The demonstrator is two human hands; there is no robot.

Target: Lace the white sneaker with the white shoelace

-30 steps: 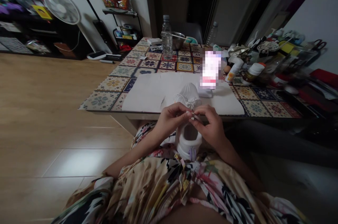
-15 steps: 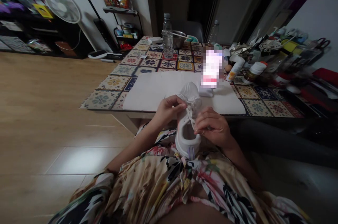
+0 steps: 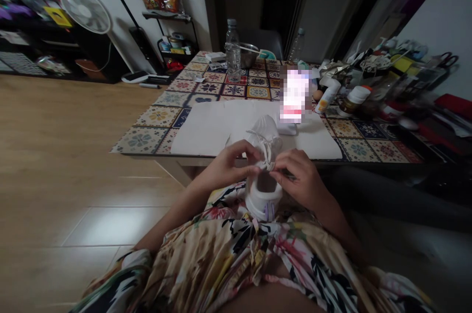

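Observation:
A white sneaker (image 3: 256, 203) with a lilac patch on its heel rests between my lap and the table edge, toe pointing away from me. Its white shoelace (image 3: 266, 148) loops over the tongue. My left hand (image 3: 239, 163) is at the left of the tongue, thumb and fingers closed on the shoelace. From the right side, my right hand (image 3: 298, 175) pinches the shoelace near the top of the shoe opening. Both sets of fingertips are close together, and they partly hide the lace between them.
On the patterned table (image 3: 142, 138) lies a white sheet (image 3: 206, 126) under the toe. A lit phone (image 3: 295, 96) stands behind the shoe. A plastic bottle (image 3: 233, 54) and a metal bowl (image 3: 249, 57) stand farther back; jars (image 3: 354, 101) and clutter crowd the right.
My left hand has moved down toward the shoe opening, and my right hand has shifted slightly up and inward. The fingertips are now nearer each other at the shoelace.

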